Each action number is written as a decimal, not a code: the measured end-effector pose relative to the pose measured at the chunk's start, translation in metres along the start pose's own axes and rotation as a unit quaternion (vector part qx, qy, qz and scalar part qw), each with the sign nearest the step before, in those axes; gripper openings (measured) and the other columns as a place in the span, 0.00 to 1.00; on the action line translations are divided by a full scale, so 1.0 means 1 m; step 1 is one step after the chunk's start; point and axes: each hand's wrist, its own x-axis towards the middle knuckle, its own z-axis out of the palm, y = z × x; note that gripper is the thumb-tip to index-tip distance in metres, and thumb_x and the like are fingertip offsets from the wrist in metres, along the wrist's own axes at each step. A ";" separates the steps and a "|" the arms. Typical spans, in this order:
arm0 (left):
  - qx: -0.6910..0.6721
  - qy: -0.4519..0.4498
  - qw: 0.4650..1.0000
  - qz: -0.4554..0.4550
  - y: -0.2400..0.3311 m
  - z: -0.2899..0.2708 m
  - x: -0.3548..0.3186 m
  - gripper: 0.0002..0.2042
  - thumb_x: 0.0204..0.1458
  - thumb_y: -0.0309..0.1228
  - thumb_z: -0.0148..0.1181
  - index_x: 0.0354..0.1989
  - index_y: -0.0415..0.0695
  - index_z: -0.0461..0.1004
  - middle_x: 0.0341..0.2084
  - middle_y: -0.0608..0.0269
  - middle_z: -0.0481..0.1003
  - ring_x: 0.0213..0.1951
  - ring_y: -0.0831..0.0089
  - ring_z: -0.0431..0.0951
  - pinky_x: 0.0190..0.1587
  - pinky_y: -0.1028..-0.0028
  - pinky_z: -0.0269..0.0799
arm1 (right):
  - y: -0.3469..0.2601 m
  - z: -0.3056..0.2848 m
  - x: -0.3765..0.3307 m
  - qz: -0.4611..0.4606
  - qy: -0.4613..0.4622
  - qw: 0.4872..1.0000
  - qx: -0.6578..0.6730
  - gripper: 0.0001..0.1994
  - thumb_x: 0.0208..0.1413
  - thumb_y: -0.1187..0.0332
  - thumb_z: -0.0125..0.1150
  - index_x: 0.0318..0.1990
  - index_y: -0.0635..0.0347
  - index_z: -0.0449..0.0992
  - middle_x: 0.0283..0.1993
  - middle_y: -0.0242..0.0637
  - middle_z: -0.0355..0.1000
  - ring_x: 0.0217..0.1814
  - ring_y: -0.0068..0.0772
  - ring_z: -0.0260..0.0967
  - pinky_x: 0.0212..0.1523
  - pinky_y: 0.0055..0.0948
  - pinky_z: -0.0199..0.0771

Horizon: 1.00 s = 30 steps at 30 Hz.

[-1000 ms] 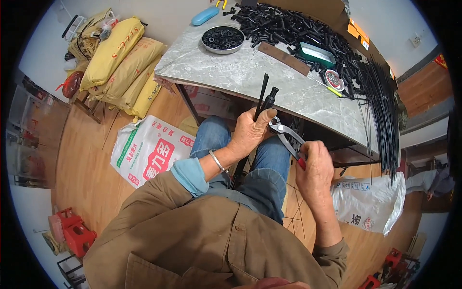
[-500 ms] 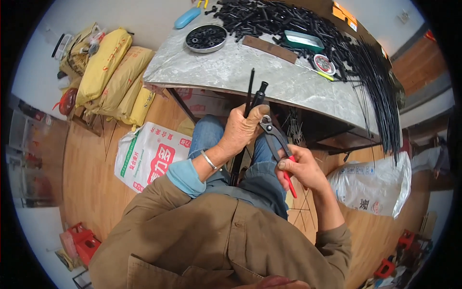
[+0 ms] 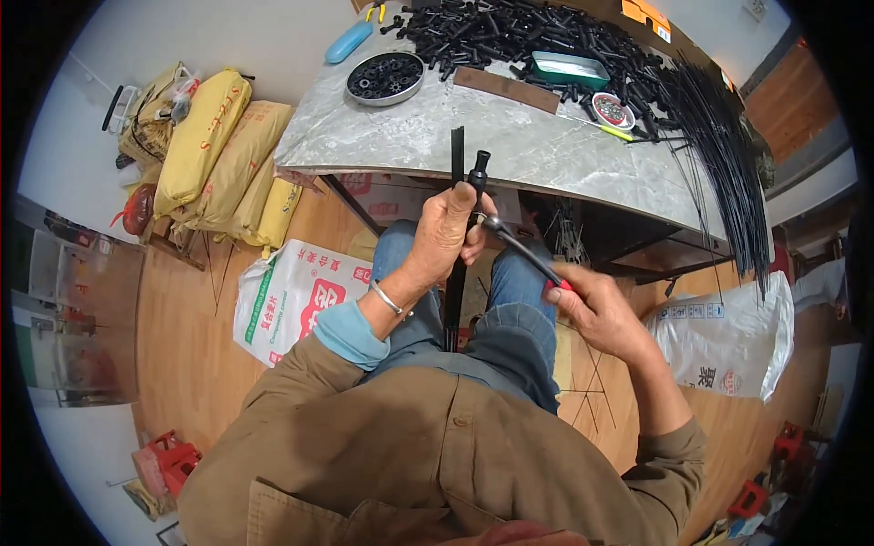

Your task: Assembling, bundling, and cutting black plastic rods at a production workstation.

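Observation:
In front of the table edge, my left hand (image 3: 442,235) is closed around a long black rod-like bundle (image 3: 458,150) and a short black tubular piece (image 3: 480,166) with a flared top. Both stick up above the thumb, and the bundle also runs down between my knees. My right hand (image 3: 603,314) grips the red handles of a pair of end-cutting pincers (image 3: 530,255). Their metal head lies against the left fingers, just below the tubular piece. What the jaws bite on is hidden.
On the grey table (image 3: 364,136) are a heap of black tubular parts (image 3: 510,36), a round tin (image 3: 385,100) of small black pieces, a brown flat bar (image 3: 505,89), a green tray (image 3: 571,68) and long black rods (image 3: 719,164). Sacks (image 3: 205,141) stand left; a white bag (image 3: 724,337) lies right.
The pincers have swung from upright to a slant, seen edge-on now, with their head still near the left fingers. My right hand has moved right. The rods in my left hand sit closer together.

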 end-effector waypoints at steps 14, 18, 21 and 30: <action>0.006 0.015 1.000 0.024 -0.005 0.006 0.000 0.26 0.52 0.57 0.56 0.30 0.41 0.68 0.10 0.72 0.59 0.10 0.84 0.58 0.13 0.82 0.54 | 0.010 0.008 -0.010 0.026 0.068 0.997 0.006 0.15 0.54 0.80 0.50 0.50 0.62 0.65 0.36 0.36 0.70 0.34 0.23 0.68 0.33 0.24 0.68; -0.004 0.001 1.000 0.010 -0.002 0.003 -0.003 0.26 0.51 0.57 0.56 0.28 0.42 0.66 0.10 0.73 0.59 0.10 0.85 0.59 0.12 0.82 0.53 | 0.013 0.028 -0.019 0.127 -0.055 0.931 0.338 0.11 0.55 0.79 0.48 0.45 0.60 0.65 0.38 0.39 0.72 0.22 0.19 0.59 0.20 0.18 0.59; 0.002 0.017 1.000 0.023 -0.003 -0.002 -0.001 0.27 0.51 0.59 0.55 0.28 0.43 0.66 0.09 0.73 0.58 0.10 0.85 0.58 0.12 0.82 0.52 | 0.020 0.059 -0.036 0.198 -0.159 0.804 0.538 0.08 0.55 0.78 0.49 0.41 0.57 0.64 0.39 0.42 0.72 0.15 0.17 0.54 0.12 0.17 0.51; 0.014 0.016 1.000 0.020 -0.004 -0.004 0.000 0.28 0.51 0.62 0.53 0.27 0.44 0.64 0.10 0.74 0.57 0.11 0.85 0.58 0.12 0.82 0.51 | 0.071 0.142 -0.067 0.031 0.121 0.992 -0.010 0.08 0.53 0.71 0.63 0.36 0.66 0.72 0.31 0.34 0.69 0.33 0.36 0.68 0.37 0.29 0.67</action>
